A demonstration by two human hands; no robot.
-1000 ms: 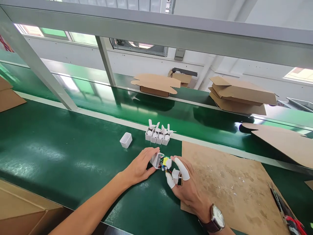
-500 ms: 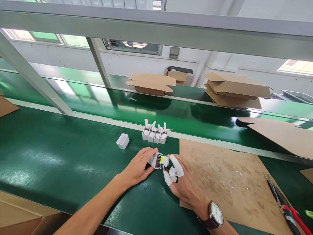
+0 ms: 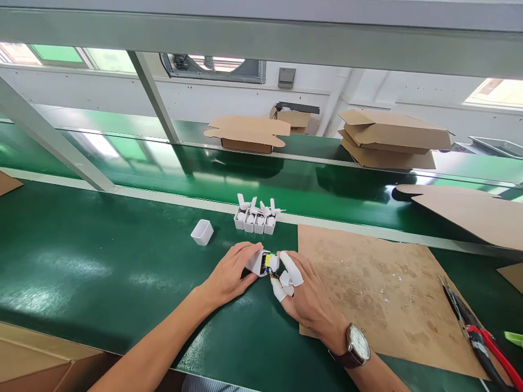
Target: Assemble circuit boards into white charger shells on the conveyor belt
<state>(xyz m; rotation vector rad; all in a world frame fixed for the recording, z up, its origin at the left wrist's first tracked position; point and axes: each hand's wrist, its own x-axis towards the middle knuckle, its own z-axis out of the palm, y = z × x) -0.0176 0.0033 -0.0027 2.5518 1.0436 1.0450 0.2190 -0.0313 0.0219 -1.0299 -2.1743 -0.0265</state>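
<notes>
My left hand (image 3: 231, 275) grips a small white plastic housing (image 3: 254, 263) between thumb and fingers, just above the green bench. A circuit board (image 3: 268, 261) with a yellow component and coloured wires shows at the housing's open right end. My right hand (image 3: 314, 299) wears white finger covers on thumb and forefinger. Its fingers close around a small white part (image 3: 286, 280) beside the board; whether they also touch the board I cannot tell. Ahead stands a row of several white housings (image 3: 255, 222) with white pieces sticking up. Left of them is an open white housing (image 3: 202, 233).
A stained brown board (image 3: 368, 288) lies at the right, with pliers (image 3: 482, 343) and other tools on its edge. Beyond the bench runs a green conveyor (image 3: 302, 190). Flattened cartons (image 3: 392, 136) rest behind it. A metal beam (image 3: 261, 41) crosses overhead.
The whole view has shifted slightly, with the scene sitting a little higher and further left. Both hands keep nearly the same hold on the housing and the small white part.
</notes>
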